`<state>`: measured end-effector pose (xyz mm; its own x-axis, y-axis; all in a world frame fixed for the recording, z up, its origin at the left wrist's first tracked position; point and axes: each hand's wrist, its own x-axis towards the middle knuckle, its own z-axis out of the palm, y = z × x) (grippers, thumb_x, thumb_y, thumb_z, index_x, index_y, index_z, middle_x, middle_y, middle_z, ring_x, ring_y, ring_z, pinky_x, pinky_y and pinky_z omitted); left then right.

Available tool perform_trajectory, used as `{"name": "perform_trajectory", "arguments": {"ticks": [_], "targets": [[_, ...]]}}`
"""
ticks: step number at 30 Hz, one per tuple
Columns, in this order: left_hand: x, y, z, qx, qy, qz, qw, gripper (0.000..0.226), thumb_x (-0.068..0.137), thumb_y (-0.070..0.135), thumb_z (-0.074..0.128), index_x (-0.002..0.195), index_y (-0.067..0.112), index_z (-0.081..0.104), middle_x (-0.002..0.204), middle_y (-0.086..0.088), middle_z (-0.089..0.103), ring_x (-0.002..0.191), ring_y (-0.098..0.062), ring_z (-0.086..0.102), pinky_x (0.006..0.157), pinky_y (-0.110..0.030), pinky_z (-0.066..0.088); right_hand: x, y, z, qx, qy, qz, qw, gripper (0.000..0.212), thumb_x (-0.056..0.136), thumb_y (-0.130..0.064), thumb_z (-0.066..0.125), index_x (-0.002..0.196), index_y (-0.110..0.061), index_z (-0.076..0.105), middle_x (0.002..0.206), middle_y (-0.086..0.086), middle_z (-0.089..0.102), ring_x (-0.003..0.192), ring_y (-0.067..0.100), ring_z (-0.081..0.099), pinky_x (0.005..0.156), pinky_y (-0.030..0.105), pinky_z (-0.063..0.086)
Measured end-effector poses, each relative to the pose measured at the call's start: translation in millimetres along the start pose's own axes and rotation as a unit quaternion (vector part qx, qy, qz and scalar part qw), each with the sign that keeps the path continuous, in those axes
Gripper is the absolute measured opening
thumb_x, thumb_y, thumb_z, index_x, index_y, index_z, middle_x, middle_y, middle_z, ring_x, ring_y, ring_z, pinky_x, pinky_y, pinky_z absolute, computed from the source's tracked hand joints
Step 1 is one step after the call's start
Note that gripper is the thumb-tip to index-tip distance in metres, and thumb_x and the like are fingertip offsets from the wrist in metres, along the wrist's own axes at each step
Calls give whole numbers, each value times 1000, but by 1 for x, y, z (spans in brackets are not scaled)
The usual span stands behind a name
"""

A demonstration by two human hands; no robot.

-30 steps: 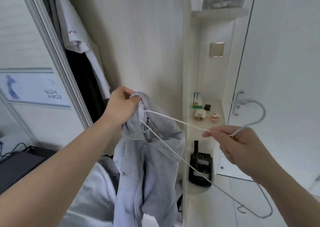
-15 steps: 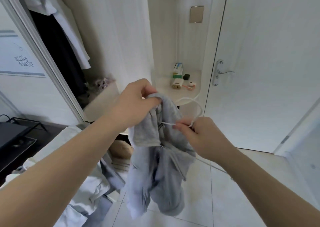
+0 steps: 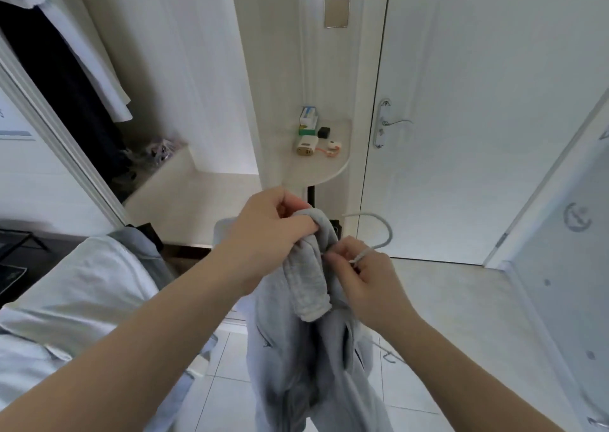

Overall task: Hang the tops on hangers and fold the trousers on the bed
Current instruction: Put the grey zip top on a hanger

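Left hand (image 3: 270, 230) grip bunching soft grey hoodie (image 3: 309, 326), right hand (image 3: 365, 276) grip pinching thin white wire hanger (image 3: 379, 230)

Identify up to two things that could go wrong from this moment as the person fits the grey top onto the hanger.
The left hand bunches the grey top at one point while most of it dangles, so it could slip off towards the floor. The right hand pinches the white wire hanger only by its neck, so the hanger might twist or snag inside the fabric.
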<state>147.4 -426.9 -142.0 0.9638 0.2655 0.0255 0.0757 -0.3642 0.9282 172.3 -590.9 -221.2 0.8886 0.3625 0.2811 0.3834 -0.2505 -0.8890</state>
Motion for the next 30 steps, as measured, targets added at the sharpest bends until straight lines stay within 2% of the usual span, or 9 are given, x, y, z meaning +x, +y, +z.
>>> {"name": "perform_trajectory", "arguments": {"ticks": [6, 7, 9, 10, 13, 16, 22, 26, 30], "targets": [[-19, -8, -5, 82, -142, 35, 986, 10, 88, 28, 76, 96, 28, 71, 91, 8, 73, 83, -16, 71, 70, -38, 62, -6, -3, -8, 118, 1, 7, 993, 33, 96, 0, 59, 68, -17, 61, 58, -17, 56, 57, -1, 48, 58, 12, 38], [-21, -10, -13, 186, -122, 135, 966, 9, 91, 39, 71, 96, 32, 71, 90, 14, 72, 81, -11, 68, 68, -36, 59, -7, -2, -12, 123, 4, 5, 992, 35, 96, 1, 59, 67, -17, 62, 56, -18, 55, 55, -2, 49, 57, 11, 37], [-19, -18, -27, 410, -34, 335, 847, 30, 90, 61, 56, 98, 36, 70, 89, 22, 69, 84, -6, 58, 71, -29, 49, -8, -5, -16, 138, 4, -3, 990, 33, 96, -2, 58, 67, -16, 61, 51, -19, 52, 50, -1, 48, 54, 10, 35], [-17, -21, -31, 458, -28, 372, 807, 38, 91, 67, 48, 97, 34, 68, 89, 21, 67, 85, -10, 56, 72, -30, 45, -7, -7, -18, 148, 3, -11, 989, 30, 94, -6, 57, 66, -16, 59, 50, -19, 50, 48, -1, 46, 52, 9, 34], [-12, -34, -35, 499, -40, 373, 781, 44, 100, 67, 23, 79, 32, 40, 65, 14, 49, 57, -13, 51, 49, -24, 26, -1, -11, -20, 166, -10, -25, 986, 32, 94, -15, 49, 66, 1, 52, 50, -15, 40, 47, 1, 35, 49, 11, 29], [-18, -42, -29, 503, -16, 366, 783, 32, 99, 59, 32, 81, 34, 23, 55, 17, 28, 41, -13, 40, 44, -18, 6, 8, -15, -17, 138, -34, -30, 989, 45, 98, -26, 38, 73, 9, 51, 50, -4, 33, 46, 8, 28, 46, 19, 25], [-22, -56, -12, 431, -40, 323, 841, 27, 97, 56, 32, 81, 38, 19, 55, 21, 22, 47, -12, 33, 44, -24, 18, 17, -24, 5, 57, -57, -84, 993, 62, 99, -52, 28, 74, 3, 42, 54, 0, 38, 51, 14, 36, 53, 32, 34], [-17, -72, -25, 404, -32, 231, 884, 33, 96, 58, 31, 72, 35, 30, 60, 15, 42, 55, -10, 43, 56, -33, 31, 18, -11, -9, 10, -61, -63, 996, 41, 99, -39, 38, 88, -7, 61, 79, 6, 63, 72, 19, 59, 71, 43, 50], [-28, -86, -41, 320, 69, 193, 925, 34, 94, 58, 37, 70, 33, 36, 54, 12, 46, 51, -8, 48, 51, -27, 30, -8, 23, -15, -17, 102, -95, 990, 16, 96, -19, 52, 98, -17, 67, 101, -6, 70, 99, 14, 66, 87, 35, 54]]}}
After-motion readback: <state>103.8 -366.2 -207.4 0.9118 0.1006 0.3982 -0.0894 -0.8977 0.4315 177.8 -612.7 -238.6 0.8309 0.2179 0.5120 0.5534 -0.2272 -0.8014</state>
